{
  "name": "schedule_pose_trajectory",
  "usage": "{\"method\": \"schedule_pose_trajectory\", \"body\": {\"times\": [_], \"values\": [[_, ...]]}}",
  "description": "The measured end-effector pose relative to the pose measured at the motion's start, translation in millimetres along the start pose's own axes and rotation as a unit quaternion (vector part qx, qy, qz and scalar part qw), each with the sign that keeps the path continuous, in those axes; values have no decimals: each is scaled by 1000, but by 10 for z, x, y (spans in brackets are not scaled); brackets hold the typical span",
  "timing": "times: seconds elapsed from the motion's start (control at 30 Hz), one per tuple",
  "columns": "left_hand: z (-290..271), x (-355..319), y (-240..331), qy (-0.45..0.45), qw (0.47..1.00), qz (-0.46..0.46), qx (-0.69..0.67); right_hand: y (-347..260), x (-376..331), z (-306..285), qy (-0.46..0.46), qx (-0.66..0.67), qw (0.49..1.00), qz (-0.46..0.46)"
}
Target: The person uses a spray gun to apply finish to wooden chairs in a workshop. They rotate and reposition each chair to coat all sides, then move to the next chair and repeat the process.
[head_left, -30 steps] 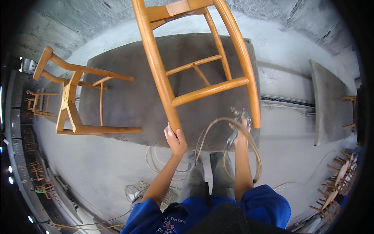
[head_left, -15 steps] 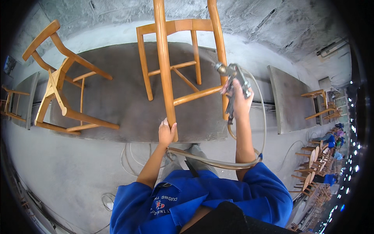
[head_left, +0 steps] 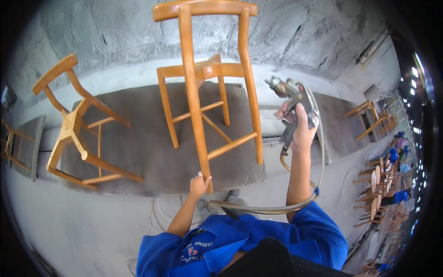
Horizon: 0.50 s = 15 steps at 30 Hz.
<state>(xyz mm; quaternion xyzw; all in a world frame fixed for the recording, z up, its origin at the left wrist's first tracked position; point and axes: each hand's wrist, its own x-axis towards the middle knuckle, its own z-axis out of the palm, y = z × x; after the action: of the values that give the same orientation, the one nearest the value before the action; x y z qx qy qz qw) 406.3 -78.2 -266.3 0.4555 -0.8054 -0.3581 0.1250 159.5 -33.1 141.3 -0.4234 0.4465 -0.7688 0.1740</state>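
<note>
A brown wooden chair frame stands in front of me on a dark table, its curved top rail at the far side. My left hand is closed around the lower end of its nearest leg, by the table's front edge. In my right hand is a metal spray gun, held up to the right of the chair with its nozzle toward the upper left. A clear hose runs from the gun down past my right forearm and across in front of my waist.
A second wooden chair frame rests on the table's left part, with a diagonal strip across its seat. Another dark table holds a chair at right. Farther right are several chairs and people in blue. A whitish-grey wall rises behind.
The spray gun has moved right, away from the chair, and the mist at its nozzle is no longer visible. My view has tilted up, showing the chair's top rail. My left hand keeps its hold.
</note>
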Motion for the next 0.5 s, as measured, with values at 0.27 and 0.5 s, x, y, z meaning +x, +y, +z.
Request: {"method": "schedule_pose_trajectory", "body": {"times": [0.27, 0.5], "values": [[-81, 10, 433, 154, 954, -9, -255, -428, 70, -435, 60, -131, 984, -106], [345, -104, 804, 330, 920, -157, -140, -941, -505, -942, -14, -166, 986, -19]]}}
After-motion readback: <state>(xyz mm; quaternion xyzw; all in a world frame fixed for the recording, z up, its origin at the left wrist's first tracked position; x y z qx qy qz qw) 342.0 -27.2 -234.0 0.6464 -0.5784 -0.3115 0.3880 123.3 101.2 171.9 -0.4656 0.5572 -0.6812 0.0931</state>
